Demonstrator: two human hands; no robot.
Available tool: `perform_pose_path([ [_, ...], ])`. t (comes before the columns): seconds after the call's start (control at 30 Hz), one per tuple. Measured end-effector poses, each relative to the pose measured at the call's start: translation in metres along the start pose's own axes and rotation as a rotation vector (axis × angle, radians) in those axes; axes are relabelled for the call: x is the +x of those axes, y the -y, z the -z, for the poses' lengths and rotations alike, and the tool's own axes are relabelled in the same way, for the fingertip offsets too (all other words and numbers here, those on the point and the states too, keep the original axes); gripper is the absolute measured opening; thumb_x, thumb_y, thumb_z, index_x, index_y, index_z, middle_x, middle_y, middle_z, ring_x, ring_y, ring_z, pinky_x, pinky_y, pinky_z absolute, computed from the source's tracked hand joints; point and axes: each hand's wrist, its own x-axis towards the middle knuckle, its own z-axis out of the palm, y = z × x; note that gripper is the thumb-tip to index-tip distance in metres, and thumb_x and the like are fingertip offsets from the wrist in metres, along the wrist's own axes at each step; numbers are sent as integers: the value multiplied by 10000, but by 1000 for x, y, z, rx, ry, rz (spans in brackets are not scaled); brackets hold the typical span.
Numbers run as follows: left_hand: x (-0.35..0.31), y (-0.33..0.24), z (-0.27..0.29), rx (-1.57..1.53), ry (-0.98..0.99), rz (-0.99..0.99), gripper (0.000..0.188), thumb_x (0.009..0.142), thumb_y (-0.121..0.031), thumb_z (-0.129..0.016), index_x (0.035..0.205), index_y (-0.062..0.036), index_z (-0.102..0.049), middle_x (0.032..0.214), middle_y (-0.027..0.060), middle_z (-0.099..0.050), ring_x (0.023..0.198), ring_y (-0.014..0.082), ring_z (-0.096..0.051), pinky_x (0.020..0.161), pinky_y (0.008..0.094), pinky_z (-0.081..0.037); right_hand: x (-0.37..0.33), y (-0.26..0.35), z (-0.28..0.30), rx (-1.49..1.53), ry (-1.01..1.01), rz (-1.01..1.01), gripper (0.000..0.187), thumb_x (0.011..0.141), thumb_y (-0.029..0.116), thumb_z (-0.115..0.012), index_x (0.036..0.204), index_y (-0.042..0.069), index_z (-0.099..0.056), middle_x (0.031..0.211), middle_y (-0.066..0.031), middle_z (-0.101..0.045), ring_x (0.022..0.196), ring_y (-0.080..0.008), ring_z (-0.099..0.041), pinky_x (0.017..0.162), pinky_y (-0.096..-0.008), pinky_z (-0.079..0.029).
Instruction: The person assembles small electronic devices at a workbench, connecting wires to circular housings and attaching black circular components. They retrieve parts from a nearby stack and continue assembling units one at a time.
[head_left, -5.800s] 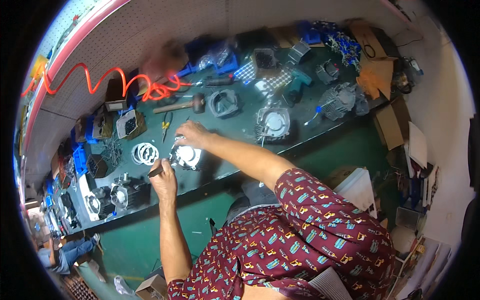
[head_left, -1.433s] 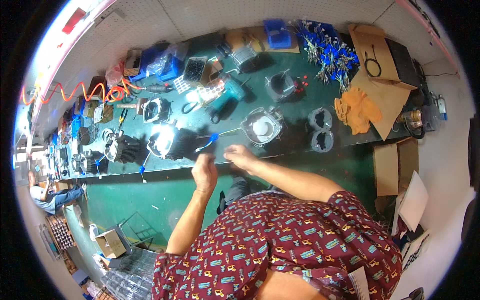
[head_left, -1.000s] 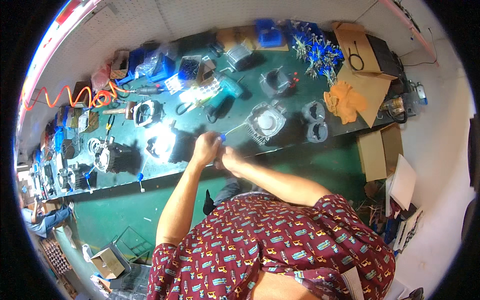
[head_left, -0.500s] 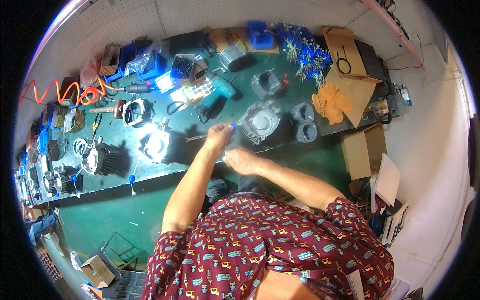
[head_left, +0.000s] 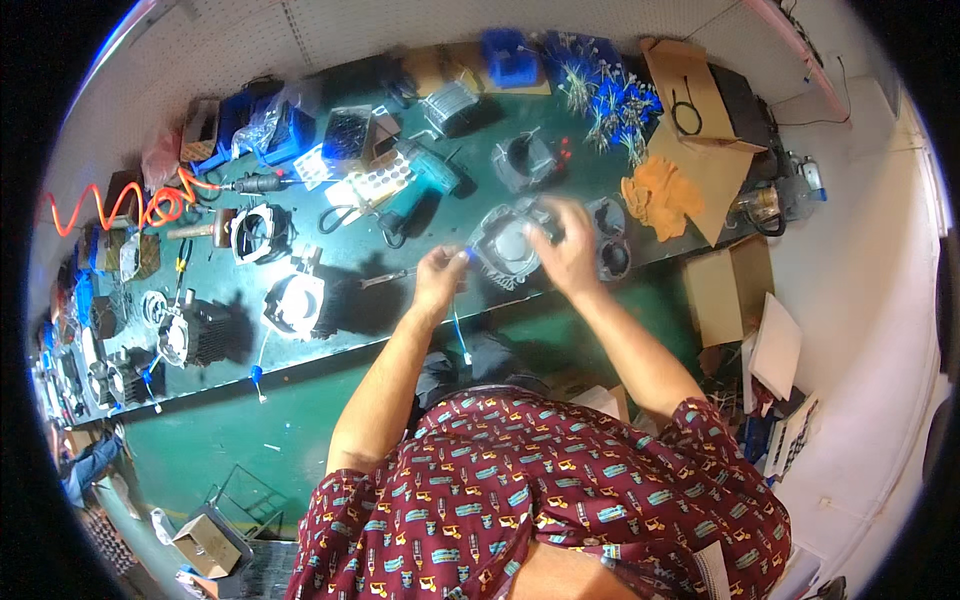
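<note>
My left hand (head_left: 440, 278) is closed in a pinch on a thin wire lead with a blue end piece (head_left: 469, 254). The lead's tail dangles below that hand to a small white plug (head_left: 467, 357), past the bench edge. My right hand (head_left: 568, 248), slightly blurred, grips the right rim of a grey finned metal housing (head_left: 508, 250), thumb over its face. The blue end piece sits close to the housing's left side; whether they touch I cannot tell. Left of my left hand lies a wrench (head_left: 386, 278).
A finned housing (head_left: 295, 303) and another one (head_left: 190, 335) stand to the left, with leads hanging over the edge. Farther back are a teal power drill (head_left: 430, 170), a mallet (head_left: 215, 228) and a ring casting (head_left: 523, 160). Orange gloves (head_left: 662, 198) and bundled blue leads (head_left: 622, 105) are right.
My right hand has left the lead beside my left hand and moved right and up onto the grey housing. The lead's tail now hangs free. My left hand still pinches the lead.
</note>
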Motion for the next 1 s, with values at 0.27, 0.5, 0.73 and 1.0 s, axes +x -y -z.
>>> perform_pose_path([
  [0.27, -14, 3, 4, -34, -45, -35, 166, 995, -166, -650, 1095, -34, -638, 942, 34, -675, 803, 108, -616, 731, 304, -579, 13, -72, -69, 439, 65, -232, 422, 754, 242, -863, 1071, -8, -740, 1162, -198, -713, 1099, -287, -678, 973, -363, -513],
  [0.5, -25, 3, -8, 73, -61, -181, 124, 984, -95, -654, 1095, -43, -639, 1010, 30, -673, 884, 117, -642, 797, 332, -590, 12, -68, -61, 304, 114, -225, 456, 757, 278, -868, 1131, 50, -743, 1214, -214, -670, 1142, -302, -635, 978, -383, -497],
  [0.73, -16, -5, 11, -226, 71, 151, 114, 1007, -120, -598, 1092, -62, -647, 965, 16, -667, 856, 140, -635, 745, 304, -549, 11, -73, -64, 357, 78, -153, 458, 757, 349, -850, 1096, 60, -748, 1065, -180, -691, 1116, -343, -598, 970, -425, -478],
  [1.0, -36, -28, -28, 63, -181, 118, 275, 972, -65, -621, 1244, -30, -613, 946, 31, -689, 811, 120, -670, 750, 286, -591, 12, -74, -62, 323, 66, -130, 435, 753, 273, -864, 1102, 41, -747, 1127, -204, -676, 1080, -328, -640, 944, -408, -507],
])
